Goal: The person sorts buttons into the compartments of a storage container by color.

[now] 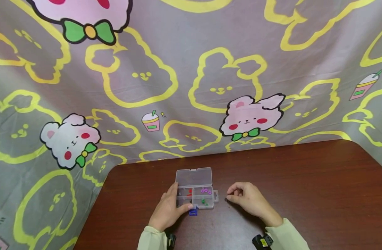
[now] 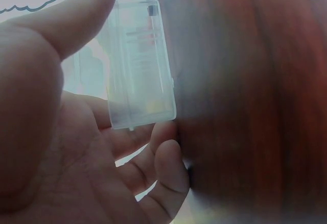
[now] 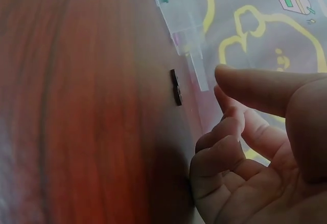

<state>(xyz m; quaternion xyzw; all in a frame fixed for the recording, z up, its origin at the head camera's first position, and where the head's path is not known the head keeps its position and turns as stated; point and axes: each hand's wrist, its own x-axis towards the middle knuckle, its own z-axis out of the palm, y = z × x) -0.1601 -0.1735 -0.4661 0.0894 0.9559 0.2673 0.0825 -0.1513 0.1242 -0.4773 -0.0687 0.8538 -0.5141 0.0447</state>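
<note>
A clear plastic compartment box (image 2: pixel 140 75) lies on the table with its lid (image 1: pixel 194 177) raised at the back. My left hand (image 1: pixel 167 210) grips its left end, thumb on the front edge and fingers around the side. Inside are red pieces (image 1: pixel 190 191), purple rings (image 1: pixel 205 191) and green pieces (image 1: pixel 203 201) in separate compartments. A blue piece (image 1: pixel 193 211) sticks out at the box's front. To the right of the box, my right hand (image 1: pixel 248 199) hovers low with fingers loosely bent and nothing between thumb and forefinger. A small black piece (image 3: pixel 176 87) lies on the table near those fingertips.
The brown wooden table (image 1: pixel 319 194) extends to both sides of the hands. Behind it hangs a grey curtain (image 1: pixel 184 45) patterned with cartoon bears. A clear hang tab (image 1: pixel 215 196) projects from the box's right side.
</note>
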